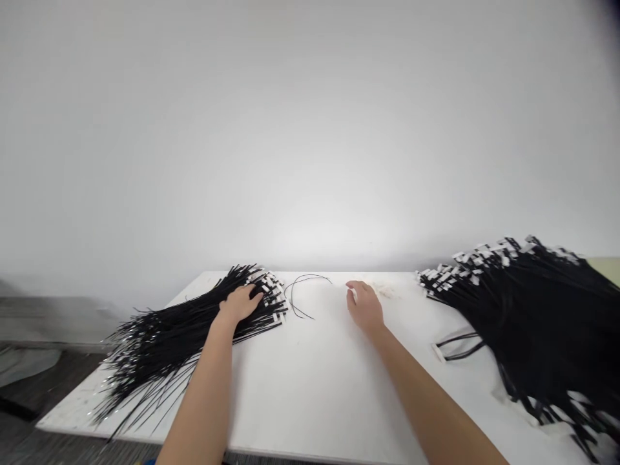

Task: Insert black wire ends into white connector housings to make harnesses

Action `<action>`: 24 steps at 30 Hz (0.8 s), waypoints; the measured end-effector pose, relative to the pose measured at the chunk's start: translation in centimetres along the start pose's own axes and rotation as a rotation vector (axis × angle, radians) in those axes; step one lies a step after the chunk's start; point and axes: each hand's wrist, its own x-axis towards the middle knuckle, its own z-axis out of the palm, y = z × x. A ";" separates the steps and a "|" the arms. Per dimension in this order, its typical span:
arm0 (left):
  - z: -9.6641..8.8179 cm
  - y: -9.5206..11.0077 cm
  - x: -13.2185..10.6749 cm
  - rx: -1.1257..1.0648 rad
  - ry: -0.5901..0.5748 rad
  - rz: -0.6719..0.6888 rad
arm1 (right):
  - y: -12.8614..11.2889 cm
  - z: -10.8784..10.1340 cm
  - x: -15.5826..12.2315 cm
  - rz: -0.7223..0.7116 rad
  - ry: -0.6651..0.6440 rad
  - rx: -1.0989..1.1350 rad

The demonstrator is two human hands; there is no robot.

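The left hand (241,303) lies on the left pile (179,329) of black wires, in the lower left of the frame, close to the end where small white plugs (279,300) are gathered. Its fingers bend over the wires, but their tips are partly hidden, so I cannot tell if this grip takes hold of some wires or only rests on them. The right hand (365,307) is to the right of the lower middle of the frame, over the white table (310,387). Its grip looks released: the thumb stands apart from the bent fingers, and I see nothing held between them.

Between the two hands, a few thin loose wires (292,296) curve on the table, just beside the plugs. Behind the right hand there is a pale brownish mark (385,290). In the lower right of the frame lies a bigger right pile (542,310) of black wires, also with white plugs, and from its left side one loop with a white plug (438,352) sticks out.

In my judgement, the step in hand is handling the left pile at its plug end. The next move seems to call for a careful separation by the fingertips, because the wires lie crowded and can easily tangle or drag their neighbours.
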 end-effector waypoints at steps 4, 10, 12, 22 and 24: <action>0.7 0.3 -0.2 0.012 0.028 0.022 | 1.3 0.7 -0.4 -0.018 0.059 0.136; 0.0 2.0 -1.7 -0.003 0.201 0.010 | 1.9 1.2 -0.8 0.012 0.101 0.273; -0.5 2.2 -2.0 -0.027 0.255 -0.016 | 1.9 1.2 -0.9 0.028 0.109 0.302; 0.3 2.4 -2.2 -0.109 0.267 0.132 | 1.7 0.3 -1.1 0.067 0.126 0.383; 0.3 2.2 -2.4 -0.100 0.176 0.195 | 1.6 0.2 -1.2 0.055 0.124 0.383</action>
